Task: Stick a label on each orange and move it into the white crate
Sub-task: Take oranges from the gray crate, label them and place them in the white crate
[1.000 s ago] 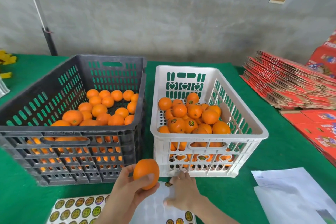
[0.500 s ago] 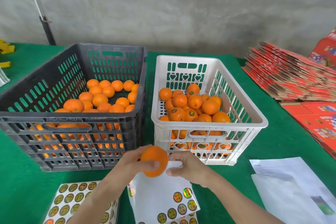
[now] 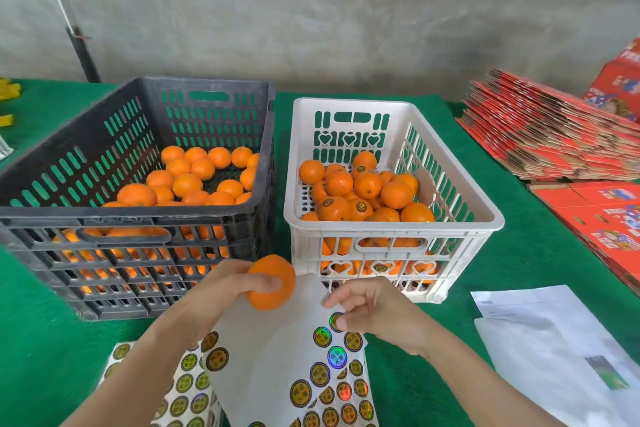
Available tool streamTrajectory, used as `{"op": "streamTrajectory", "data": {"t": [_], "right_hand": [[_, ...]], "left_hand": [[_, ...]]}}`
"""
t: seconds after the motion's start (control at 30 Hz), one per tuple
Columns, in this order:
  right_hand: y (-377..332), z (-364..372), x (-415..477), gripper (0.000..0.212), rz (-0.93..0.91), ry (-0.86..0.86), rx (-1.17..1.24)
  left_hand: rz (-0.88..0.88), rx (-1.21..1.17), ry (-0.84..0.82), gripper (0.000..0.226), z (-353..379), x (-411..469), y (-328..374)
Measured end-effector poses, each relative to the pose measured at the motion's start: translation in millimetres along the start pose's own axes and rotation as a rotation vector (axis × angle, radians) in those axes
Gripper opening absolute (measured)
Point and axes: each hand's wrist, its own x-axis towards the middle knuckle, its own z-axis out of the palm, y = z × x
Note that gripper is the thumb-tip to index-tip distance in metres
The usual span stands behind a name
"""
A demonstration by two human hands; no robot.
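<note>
My left hand (image 3: 225, 291) grips an orange (image 3: 272, 282) in front of the two crates, thumb across its front. My right hand (image 3: 377, 314) pinches a round holographic label (image 3: 335, 321) at the upper part of a white label sheet (image 3: 277, 350), which curls up off the table. The white crate (image 3: 398, 230) on the right holds several oranges, some with labels showing. The black crate (image 3: 138, 215) on the left holds several oranges without visible labels.
A second label sheet (image 3: 187, 388) lies under my left forearm on the green table cover (image 3: 41, 340). White papers (image 3: 554, 350) lie at the right front. Flattened red cartons (image 3: 554, 135) are stacked at the right, more red boxes (image 3: 602, 218) beside them.
The label sheet has been lifted and curled up. My right hand moved from the sheet's top edge down onto a label. The orange stays in my left hand, level with the sheet's top edge.
</note>
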Motion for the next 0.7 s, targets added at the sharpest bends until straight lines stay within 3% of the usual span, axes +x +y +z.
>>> {"op": "streamTrajectory", "data": {"t": [0.37, 0.7], "right_hand": [[1.9, 11.3, -0.1, 0.038, -0.034, 0.052, -0.050], [11.3, 15.8, 0.3, 0.032, -0.019, 0.090, -0.061]], "left_hand": [[-0.035, 0.039, -0.029, 0.068, -4.9, 0.7, 1.7], [0.004, 0.085, -0.003, 0.085, 1.1, -3.0, 12.5]]}}
